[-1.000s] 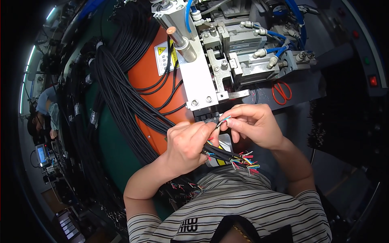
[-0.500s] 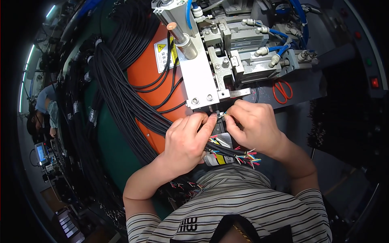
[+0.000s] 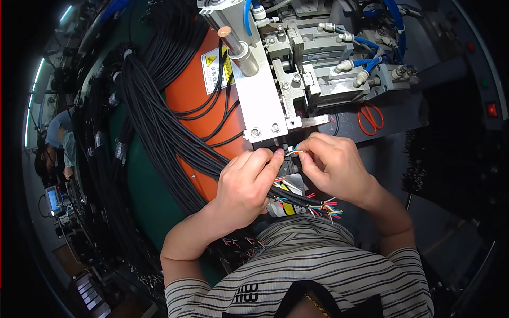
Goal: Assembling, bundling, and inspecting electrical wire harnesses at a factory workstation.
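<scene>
My left hand (image 3: 245,181) is closed, its thumb and index finger pinching a black cable end just below the white metal plate (image 3: 262,100) of a machine. From that end, thin coloured wires (image 3: 295,151) stick out to the right. My right hand (image 3: 336,168) has its thumb and fingers bent toward these wires, with the index fingertip against them; its thumb stands a little apart. Under both hands run more black cables (image 3: 297,197), ending in stripped red, white, blue and yellow wires (image 3: 327,206). My fingers partly hide the pinched cable.
A thick bundle of black cables (image 3: 154,111) lies to the left over an orange surface (image 3: 183,100) and a green one. Metal cylinders (image 3: 334,90) with blue air hoses stand at the far right. Red-handled scissors (image 3: 370,119) lie beside them. Another person (image 3: 58,132) is at far left.
My right thumb has drawn slightly away from the index finger, and the hand has shifted a little right. More of the coloured wires shows. My left hand is almost still.
</scene>
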Available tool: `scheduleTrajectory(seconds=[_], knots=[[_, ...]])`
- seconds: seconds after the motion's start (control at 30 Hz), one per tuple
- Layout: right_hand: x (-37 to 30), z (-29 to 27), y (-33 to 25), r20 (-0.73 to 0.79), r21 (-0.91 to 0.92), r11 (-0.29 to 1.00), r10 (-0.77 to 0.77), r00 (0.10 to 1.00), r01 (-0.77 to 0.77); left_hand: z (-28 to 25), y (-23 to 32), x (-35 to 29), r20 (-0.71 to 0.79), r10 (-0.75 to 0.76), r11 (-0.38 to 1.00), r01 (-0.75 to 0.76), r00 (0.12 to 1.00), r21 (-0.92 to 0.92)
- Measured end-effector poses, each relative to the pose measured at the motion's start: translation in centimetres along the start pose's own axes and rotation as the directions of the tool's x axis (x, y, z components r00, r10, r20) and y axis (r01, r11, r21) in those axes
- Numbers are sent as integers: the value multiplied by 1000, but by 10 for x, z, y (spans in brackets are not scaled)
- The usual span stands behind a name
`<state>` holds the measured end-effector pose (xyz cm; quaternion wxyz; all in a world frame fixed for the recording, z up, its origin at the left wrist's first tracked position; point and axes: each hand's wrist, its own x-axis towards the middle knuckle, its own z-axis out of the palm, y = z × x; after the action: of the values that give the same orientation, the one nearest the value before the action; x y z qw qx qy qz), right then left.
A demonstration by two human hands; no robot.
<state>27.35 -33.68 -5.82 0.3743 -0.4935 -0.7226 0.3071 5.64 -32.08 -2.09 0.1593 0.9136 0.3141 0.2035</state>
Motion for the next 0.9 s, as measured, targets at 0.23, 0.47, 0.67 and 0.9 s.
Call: scheduleTrajectory(seconds=[0.23,0.47,0.67,0.9], knots=[[-4,4,-1,-68,-33,998,-52,996,50,-4,0,0,29,-12,998,14,1000,-57],[-2,9,2,-130,-29,999,-39,991,36,-1,1,0,33,-29,1000,29,999,1],[-2,13,1,-168,-34,999,-46,985,41,-2,1,1,34,-31,999,30,999,12],[-2,4,-10,-115,282,955,125,985,-88,6,-4,4,-127,-67,992,53,990,-116]])
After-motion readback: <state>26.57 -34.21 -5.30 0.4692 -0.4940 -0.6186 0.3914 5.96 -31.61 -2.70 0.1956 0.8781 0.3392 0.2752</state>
